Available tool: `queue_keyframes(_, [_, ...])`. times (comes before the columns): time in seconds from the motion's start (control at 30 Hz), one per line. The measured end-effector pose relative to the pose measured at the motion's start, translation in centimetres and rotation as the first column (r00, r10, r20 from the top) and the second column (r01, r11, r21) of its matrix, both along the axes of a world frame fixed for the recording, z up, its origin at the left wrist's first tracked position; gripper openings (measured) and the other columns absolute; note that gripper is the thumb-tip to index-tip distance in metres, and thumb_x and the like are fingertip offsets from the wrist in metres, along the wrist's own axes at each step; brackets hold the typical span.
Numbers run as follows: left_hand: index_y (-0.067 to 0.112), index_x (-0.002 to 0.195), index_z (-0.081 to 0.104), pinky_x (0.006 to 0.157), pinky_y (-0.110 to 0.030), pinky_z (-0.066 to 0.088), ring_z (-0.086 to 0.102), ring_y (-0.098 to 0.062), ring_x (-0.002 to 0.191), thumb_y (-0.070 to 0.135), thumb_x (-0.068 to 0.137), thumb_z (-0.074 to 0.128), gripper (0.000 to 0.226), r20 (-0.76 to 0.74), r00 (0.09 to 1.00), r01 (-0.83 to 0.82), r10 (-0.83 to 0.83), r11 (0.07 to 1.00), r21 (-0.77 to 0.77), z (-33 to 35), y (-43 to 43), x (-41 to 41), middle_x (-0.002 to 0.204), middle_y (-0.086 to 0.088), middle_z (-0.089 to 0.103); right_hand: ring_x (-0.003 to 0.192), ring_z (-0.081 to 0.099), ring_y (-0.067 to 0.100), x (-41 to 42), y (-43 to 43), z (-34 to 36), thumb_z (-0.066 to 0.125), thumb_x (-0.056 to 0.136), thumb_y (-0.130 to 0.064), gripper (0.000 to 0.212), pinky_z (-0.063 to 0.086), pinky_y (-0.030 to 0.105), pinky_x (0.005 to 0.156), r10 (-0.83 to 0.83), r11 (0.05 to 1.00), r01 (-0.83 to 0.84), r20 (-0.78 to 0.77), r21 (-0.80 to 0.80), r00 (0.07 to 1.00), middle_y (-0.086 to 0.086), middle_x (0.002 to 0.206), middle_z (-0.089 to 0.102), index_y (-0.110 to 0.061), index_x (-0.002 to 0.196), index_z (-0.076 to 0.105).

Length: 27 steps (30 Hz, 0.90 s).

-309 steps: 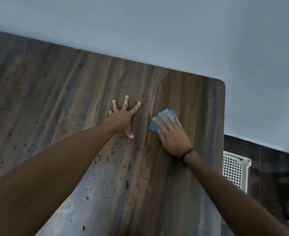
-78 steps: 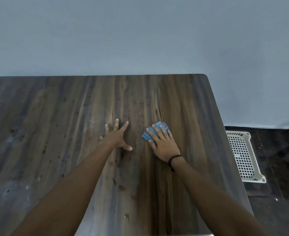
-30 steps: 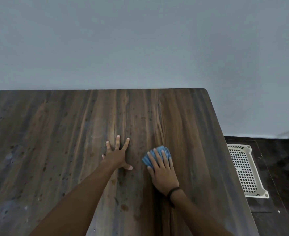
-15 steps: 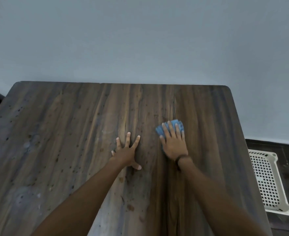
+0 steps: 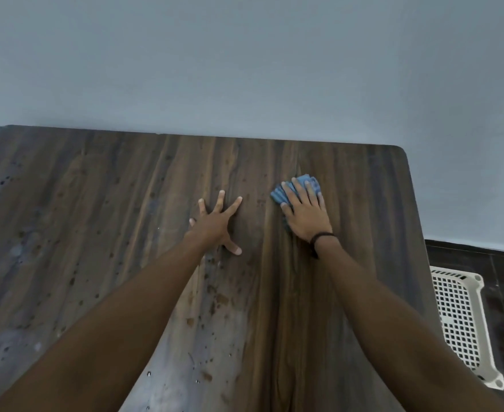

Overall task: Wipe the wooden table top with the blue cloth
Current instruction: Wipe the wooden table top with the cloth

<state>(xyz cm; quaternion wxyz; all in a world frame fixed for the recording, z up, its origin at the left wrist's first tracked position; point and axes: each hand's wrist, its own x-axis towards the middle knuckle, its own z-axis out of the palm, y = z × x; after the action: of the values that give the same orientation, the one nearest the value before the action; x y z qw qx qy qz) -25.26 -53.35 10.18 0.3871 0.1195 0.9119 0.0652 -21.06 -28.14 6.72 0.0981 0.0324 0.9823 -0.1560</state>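
Both forearms (image 5: 143, 310) are bare as far as the bottom edge of the view. The right hand (image 5: 305, 215) has a thin black band (image 5: 322, 235) round its wrist, a short end trailing from it. The left hand (image 5: 215, 226) is bare, its fingers (image 5: 221, 200) short-nailed.

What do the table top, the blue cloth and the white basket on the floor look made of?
Table top: wood or wood-look laminate, can't tell which; streaked dark grain, semi-matte, speckled with spots. Blue cloth: soft fabric, possibly microfibre; it bunches in folds under the right hand. Basket: rigid moulded plastic, off-white, with a regular square grid of holes.
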Motion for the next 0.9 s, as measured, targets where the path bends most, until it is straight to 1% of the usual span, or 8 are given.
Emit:
queue_keyframes(0.07, [0.062, 0.142, -0.021, 0.103, -0.081, 0.010, -0.031, -0.048, 0.141, 0.055, 0.051, 0.092, 0.146, -0.003, 1.000, 0.002, -0.002, 1.000, 0.004, 0.0, 0.0, 0.0, 0.151, 0.018, -0.044, 0.155, 0.000, 0.026, 1.2, -1.7, -0.3, 0.026, 0.107, -0.045, 0.057, 0.002, 0.050, 0.124, -0.032, 0.999, 0.033, -0.047, 0.017, 0.998, -0.002, 0.168, 0.008, -0.032, 0.160, 0.013])
queue_keyframes(0.2, [0.059, 0.142, -0.026, 0.104, -0.081, 0.012, -0.033, -0.049, 0.140, 0.051, 0.054, 0.093, 0.148, 0.020, 1.000, -0.005, 0.006, 0.999, -0.040, 0.4, 0.7, -0.3, 0.147, 0.015, -0.050, 0.154, 0.011, 0.024, 7.4, -3.1, -1.1, 0.022, 0.106, -0.051, 0.056, 0.015, 0.050, 0.124, 0.264, 0.964, -0.261, -0.061, 0.055, 0.963, -0.005, 0.165, 0.020, -0.035, 0.159, 0.014])
queue_keyframes(0.27, [0.056, 0.142, -0.029, 0.105, -0.080, 0.013, -0.034, -0.050, 0.139, 0.049, 0.055, 0.093, 0.150, 0.035, 0.999, 0.009, -0.006, 0.998, -0.061, 0.7, 1.1, -0.4, 0.145, 0.012, -0.052, 0.154, 0.011, 0.022, 5.5, -1.2, -0.8, 0.021, 0.105, -0.052, 0.056, 0.016, 0.051, 0.124, 0.343, 0.938, -0.341, -0.027, 0.057, 0.939, -0.007, 0.166, 0.019, -0.036, 0.159, 0.015])
queue_keyframes(0.5, [0.053, 0.137, -0.037, 0.105, -0.077, 0.022, -0.032, -0.054, 0.137, 0.055, 0.052, 0.092, 0.155, 0.051, 0.998, 0.027, -0.020, 0.988, -0.151, 0.9, 1.5, -1.0, 0.146, 0.007, -0.052, 0.155, -0.002, 0.026, -6.5, 1.3, 0.6, 0.028, 0.108, -0.043, 0.056, 0.001, 0.051, 0.124, -0.088, 0.996, 0.088, -0.009, -0.028, 0.996, -0.002, 0.169, 0.006, -0.032, 0.161, 0.013])
queue_keyframes(0.67, [0.051, 0.136, -0.040, 0.105, -0.078, 0.022, -0.033, -0.055, 0.136, 0.051, 0.053, 0.093, 0.156, 0.062, 0.998, 0.021, -0.011, 0.988, -0.151, 0.8, 1.8, -1.2, 0.144, 0.006, -0.055, 0.155, 0.004, 0.024, 2.6, -2.3, -0.4, 0.018, 0.105, -0.050, 0.056, 0.008, 0.050, 0.125, 0.159, 0.987, -0.158, -0.043, 0.026, 0.986, -0.004, 0.167, 0.013, -0.037, 0.159, 0.011])
queue_keyframes(0.73, [0.050, 0.137, -0.039, 0.105, -0.078, 0.022, -0.034, -0.055, 0.136, 0.048, 0.054, 0.094, 0.157, 0.079, 0.997, 0.012, 0.000, 0.988, -0.157, 1.0, 2.2, -1.2, 0.142, 0.005, -0.057, 0.155, 0.005, 0.021, 1.9, -1.2, -0.6, 0.017, 0.105, -0.051, 0.055, 0.004, 0.046, 0.124, 0.234, 0.972, -0.234, -0.009, 0.029, 0.972, -0.008, 0.167, 0.014, -0.040, 0.158, 0.010])
queue_keyframes(0.8, [0.050, 0.137, -0.040, 0.105, -0.078, 0.022, -0.033, -0.056, 0.135, 0.047, 0.054, 0.094, 0.157, 0.094, 0.996, 0.024, -0.009, 0.987, -0.157, 1.3, 2.4, -1.3, 0.141, 0.005, -0.058, 0.155, 0.007, 0.023, -2.3, 0.6, -0.6, 0.023, 0.106, -0.048, 0.053, 0.006, 0.046, 0.124, 0.225, 0.973, -0.222, -0.044, 0.063, 0.973, -0.007, 0.167, 0.014, -0.039, 0.158, 0.014])
queue_keyframes(0.9, [0.050, 0.138, -0.039, 0.104, -0.078, 0.025, -0.032, -0.057, 0.135, 0.049, 0.053, 0.094, 0.158, 0.095, 0.995, 0.036, -0.021, 0.986, -0.161, 1.5, 2.4, -1.5, 0.143, 0.004, -0.056, 0.155, 0.004, 0.024, -10.0, 2.6, 0.4, 0.028, 0.108, -0.042, 0.054, 0.004, 0.050, 0.124, 0.053, 0.999, -0.053, -0.039, -0.001, 0.998, -0.004, 0.168, 0.010, -0.034, 0.160, 0.015])
